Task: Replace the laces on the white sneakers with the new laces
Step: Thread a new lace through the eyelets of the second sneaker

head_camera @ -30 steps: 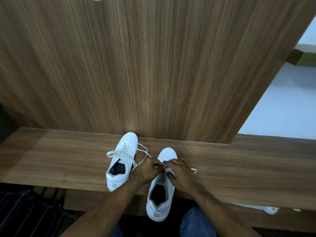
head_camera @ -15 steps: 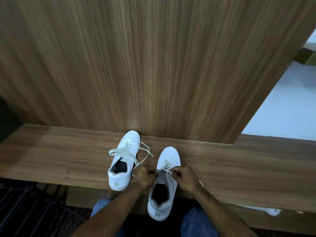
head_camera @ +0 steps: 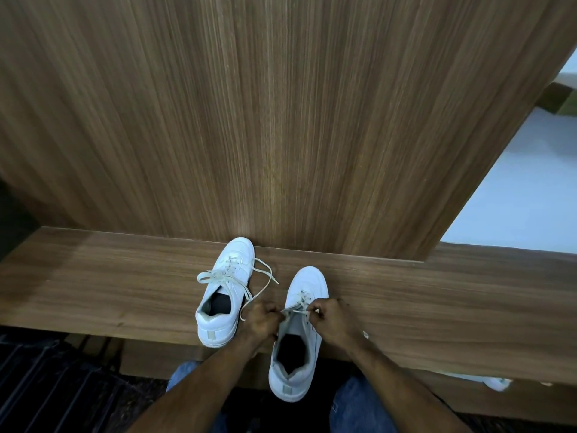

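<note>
Left of the right sneaker (head_camera: 296, 335) stands its mate, the left sneaker (head_camera: 224, 295), laced with loose ends trailing on the bench (head_camera: 93, 285). My left hand (head_camera: 260, 318) pinches one end of the lace (head_camera: 293, 311) across the right sneaker's tongue; my right hand (head_camera: 332, 318) pinches the other. That sneaker's heel overhangs the bench edge, so I judge a hard tug could tip it off.

Both sneakers (head_camera: 226, 295) were white with off-white laces (head_camera: 232, 276); the shelf (head_camera: 125, 285) and panel (head_camera: 249, 120) showed brown woodgrain; the jeans (head_camera: 359, 404) were blue.
</note>
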`<state>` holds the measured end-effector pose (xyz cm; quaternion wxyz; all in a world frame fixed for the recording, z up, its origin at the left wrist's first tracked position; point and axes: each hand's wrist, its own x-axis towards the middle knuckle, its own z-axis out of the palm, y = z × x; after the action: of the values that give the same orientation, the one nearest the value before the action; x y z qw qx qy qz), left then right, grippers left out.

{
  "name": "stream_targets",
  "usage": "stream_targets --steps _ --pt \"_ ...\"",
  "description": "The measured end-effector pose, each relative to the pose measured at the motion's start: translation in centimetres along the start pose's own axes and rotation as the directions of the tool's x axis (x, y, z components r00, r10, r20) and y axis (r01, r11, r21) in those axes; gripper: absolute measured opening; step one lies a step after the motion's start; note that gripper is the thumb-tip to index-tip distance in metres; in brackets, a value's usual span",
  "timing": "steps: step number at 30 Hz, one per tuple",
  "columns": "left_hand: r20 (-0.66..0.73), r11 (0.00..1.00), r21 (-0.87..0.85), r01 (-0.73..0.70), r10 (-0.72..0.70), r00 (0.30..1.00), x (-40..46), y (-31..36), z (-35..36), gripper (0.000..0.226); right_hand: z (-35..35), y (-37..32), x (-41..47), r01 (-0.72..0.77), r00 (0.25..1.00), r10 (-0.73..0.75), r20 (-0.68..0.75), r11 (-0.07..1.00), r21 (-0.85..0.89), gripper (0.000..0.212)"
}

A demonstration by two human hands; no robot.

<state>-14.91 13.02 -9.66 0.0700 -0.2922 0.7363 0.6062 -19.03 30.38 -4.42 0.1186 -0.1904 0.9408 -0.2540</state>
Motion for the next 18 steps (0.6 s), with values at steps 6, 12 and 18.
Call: stream_targets --steps 6,12,18 --pt "0.012 1.0 -0.023 0.015 -0.015 1.0 0.0 -0.1 -0.1 0.041 0.3 -0.8 0.2 0.013 1.0 -0.012 0.023 0.999 -0.045 0.03" --pt "0.034 1.0 -0.023 -0.008 0.009 0.999 -0.1 -0.1 -0.2 0.023 0.6 -1.0 0.3 0.026 1.0 -0.025 0.015 0.991 -0.134 0.033" --pt "0.016 1.0 -0.009 -0.011 0.011 1.0 0.0 -0.1 -0.2 0.033 1.3 -1.7 0.4 0.048 0.999 -0.047 0.011 0.98 -0.193 0.032"
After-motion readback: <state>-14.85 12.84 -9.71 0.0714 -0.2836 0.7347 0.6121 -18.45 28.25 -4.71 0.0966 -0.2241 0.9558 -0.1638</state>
